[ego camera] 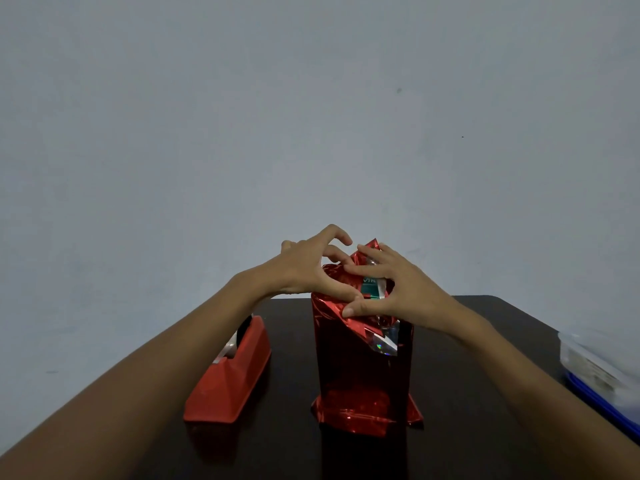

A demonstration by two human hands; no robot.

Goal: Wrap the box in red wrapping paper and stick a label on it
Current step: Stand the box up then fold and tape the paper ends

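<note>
A red tape dispenser (228,375) sits just left of the box (370,285), and a plastic tub (602,375) lies at the table's (467,341) right edge. The box stands upright mid-table in red paper (360,362), its green top showing through the unclosed folds. The right hand (405,289) presses spread fingers on the top flaps, thumb on the front fold. The left hand (311,268) touches the top-left fold, upper fingers arched clear; whether it pinches cannot be told
</note>
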